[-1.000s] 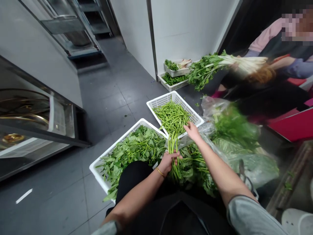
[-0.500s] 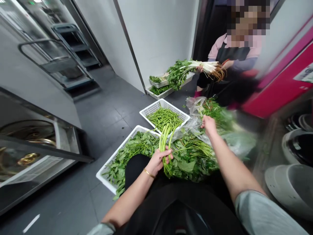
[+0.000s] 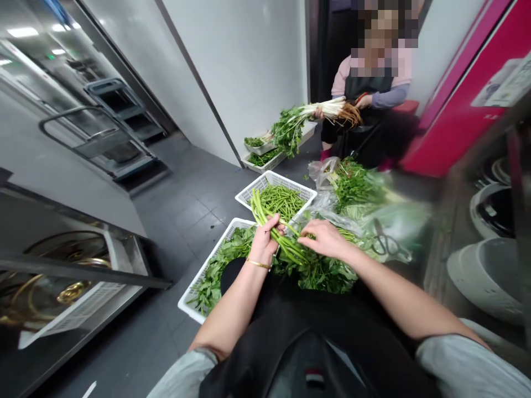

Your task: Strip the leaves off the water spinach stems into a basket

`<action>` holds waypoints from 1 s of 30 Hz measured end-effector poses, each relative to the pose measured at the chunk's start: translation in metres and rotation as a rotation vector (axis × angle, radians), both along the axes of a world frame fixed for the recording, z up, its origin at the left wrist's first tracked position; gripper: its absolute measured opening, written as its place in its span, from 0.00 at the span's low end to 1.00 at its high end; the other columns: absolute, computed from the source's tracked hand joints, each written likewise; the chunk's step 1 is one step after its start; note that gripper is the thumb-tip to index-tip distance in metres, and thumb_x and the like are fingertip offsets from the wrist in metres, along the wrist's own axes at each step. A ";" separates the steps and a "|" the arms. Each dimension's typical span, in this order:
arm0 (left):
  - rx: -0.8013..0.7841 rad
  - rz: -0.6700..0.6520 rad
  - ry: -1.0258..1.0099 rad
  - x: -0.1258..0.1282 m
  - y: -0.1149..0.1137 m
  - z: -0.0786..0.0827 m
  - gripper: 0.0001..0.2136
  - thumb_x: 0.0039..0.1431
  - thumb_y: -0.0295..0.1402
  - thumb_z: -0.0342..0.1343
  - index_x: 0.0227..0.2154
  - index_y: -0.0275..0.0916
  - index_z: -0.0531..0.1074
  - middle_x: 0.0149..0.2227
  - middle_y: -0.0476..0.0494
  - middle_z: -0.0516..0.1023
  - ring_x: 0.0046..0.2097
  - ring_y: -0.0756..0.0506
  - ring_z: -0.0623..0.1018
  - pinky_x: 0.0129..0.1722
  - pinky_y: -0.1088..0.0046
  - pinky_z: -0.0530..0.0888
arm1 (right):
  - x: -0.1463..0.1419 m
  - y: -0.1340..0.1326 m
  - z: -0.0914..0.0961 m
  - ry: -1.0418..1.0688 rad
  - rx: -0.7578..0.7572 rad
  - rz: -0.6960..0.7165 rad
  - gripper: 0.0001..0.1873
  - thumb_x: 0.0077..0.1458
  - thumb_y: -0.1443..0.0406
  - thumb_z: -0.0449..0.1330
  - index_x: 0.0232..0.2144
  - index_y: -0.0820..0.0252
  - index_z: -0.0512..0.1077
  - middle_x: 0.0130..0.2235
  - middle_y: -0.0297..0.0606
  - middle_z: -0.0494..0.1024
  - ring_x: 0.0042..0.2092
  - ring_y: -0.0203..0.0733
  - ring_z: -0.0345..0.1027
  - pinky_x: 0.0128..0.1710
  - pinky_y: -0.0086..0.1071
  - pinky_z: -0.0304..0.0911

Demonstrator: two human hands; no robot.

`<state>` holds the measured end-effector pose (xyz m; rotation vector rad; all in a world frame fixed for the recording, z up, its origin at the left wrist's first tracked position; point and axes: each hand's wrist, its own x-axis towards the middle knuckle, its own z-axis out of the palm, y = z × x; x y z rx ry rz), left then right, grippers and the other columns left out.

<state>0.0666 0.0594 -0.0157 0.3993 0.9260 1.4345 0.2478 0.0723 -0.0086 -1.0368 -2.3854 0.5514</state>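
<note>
My left hand (image 3: 267, 237) is closed round a bunch of long green vegetable stems (image 3: 261, 210), tips pointing up and away from me. My right hand (image 3: 326, 237) is just to its right, with fingers pinched at a thin green stem that runs out from the bunch. Below both hands lies a pile of leafy greens (image 3: 319, 276), partly hidden by them. On the left, a white basket (image 3: 194, 284) holds leafy greens. Another white basket (image 3: 244, 193) beyond the hands holds cut green stems (image 3: 282, 200).
Scissors (image 3: 388, 243) lie on clear plastic bags at the right, near more greens (image 3: 357, 185). A seated co-worker (image 3: 369, 88) holds white-stalked greens with roots (image 3: 332, 108). White buckets (image 3: 485, 271) stand right; a metal rack (image 3: 136, 260) and a trolley (image 3: 99, 141) stand left.
My right hand has moved left and toward me, from above the pile to beside the bunch. My left hand has tilted the bunch leftward. The camera view has turned slightly right.
</note>
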 end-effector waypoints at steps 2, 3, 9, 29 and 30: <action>0.007 0.003 -0.046 0.000 -0.004 0.001 0.09 0.44 0.28 0.65 0.26 0.34 0.69 0.20 0.52 0.71 0.20 0.55 0.71 0.18 0.83 0.66 | -0.005 0.003 0.002 0.067 -0.119 0.058 0.12 0.56 0.61 0.56 0.26 0.62 0.75 0.29 0.39 0.74 0.33 0.40 0.66 0.37 0.36 0.61; 0.016 -0.009 -0.068 -0.003 -0.006 0.002 0.09 0.45 0.28 0.64 0.27 0.34 0.69 0.21 0.52 0.71 0.20 0.56 0.70 0.17 0.83 0.65 | -0.003 0.007 0.003 0.110 -0.202 0.096 0.12 0.56 0.62 0.55 0.26 0.62 0.75 0.28 0.37 0.74 0.31 0.38 0.66 0.35 0.34 0.61; 0.077 0.075 -0.145 -0.041 -0.014 0.005 0.05 0.51 0.30 0.61 0.28 0.34 0.70 0.14 0.58 0.59 0.15 0.58 0.61 0.14 0.84 0.60 | 0.030 0.026 0.010 0.161 -1.129 0.572 0.17 0.52 0.56 0.59 0.31 0.68 0.75 0.15 0.27 0.65 0.19 0.32 0.60 0.26 0.31 0.64; 0.058 0.198 0.228 -0.023 -0.024 0.002 0.09 0.42 0.30 0.65 0.25 0.31 0.73 0.17 0.49 0.72 0.17 0.53 0.70 0.17 0.81 0.64 | 0.019 0.001 -0.034 0.024 -0.472 -0.138 0.09 0.48 0.69 0.59 0.18 0.64 0.68 0.20 0.36 0.71 0.29 0.42 0.70 0.33 0.35 0.63; 0.068 0.180 0.282 -0.015 -0.027 -0.001 0.10 0.41 0.30 0.66 0.25 0.30 0.73 0.17 0.48 0.72 0.18 0.53 0.71 0.17 0.81 0.64 | 0.016 0.003 -0.040 -0.017 -0.395 -0.202 0.11 0.47 0.69 0.61 0.17 0.64 0.67 0.19 0.36 0.70 0.28 0.42 0.69 0.32 0.35 0.62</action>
